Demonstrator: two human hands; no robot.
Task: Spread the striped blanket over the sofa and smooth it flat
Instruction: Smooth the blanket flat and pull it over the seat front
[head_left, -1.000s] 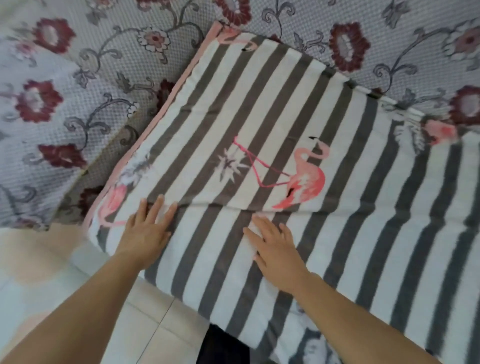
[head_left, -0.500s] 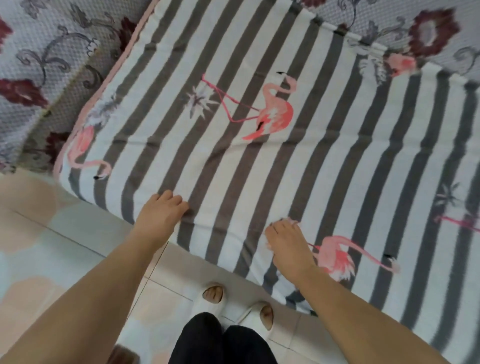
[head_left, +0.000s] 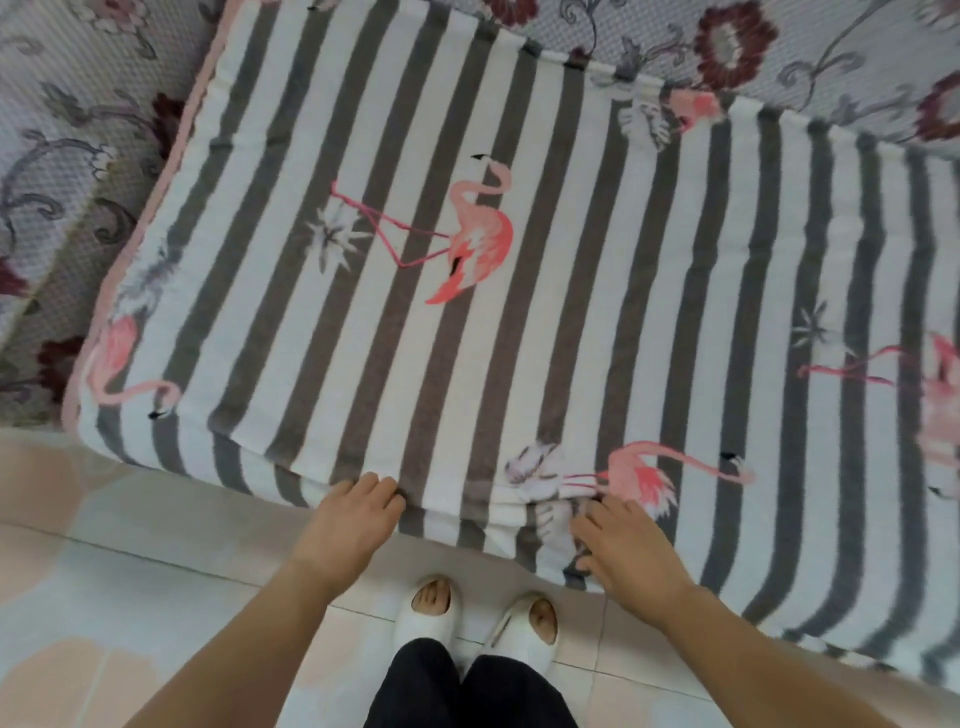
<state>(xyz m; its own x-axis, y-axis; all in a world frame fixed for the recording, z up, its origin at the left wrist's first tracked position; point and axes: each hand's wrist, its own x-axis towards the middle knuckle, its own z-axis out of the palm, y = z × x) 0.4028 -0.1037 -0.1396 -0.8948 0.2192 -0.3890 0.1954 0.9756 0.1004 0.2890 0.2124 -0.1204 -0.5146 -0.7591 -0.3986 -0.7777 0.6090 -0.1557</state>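
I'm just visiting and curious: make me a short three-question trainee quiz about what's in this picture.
1. True or false: the striped blanket hangs over the sofa's front edge.
2. Which hand sits beside the lowest flamingo? A) left hand B) right hand
3. Fill in: the person stands on the tiled floor wearing white ____.

Key: 1 true; 2 B; 3 slippers.
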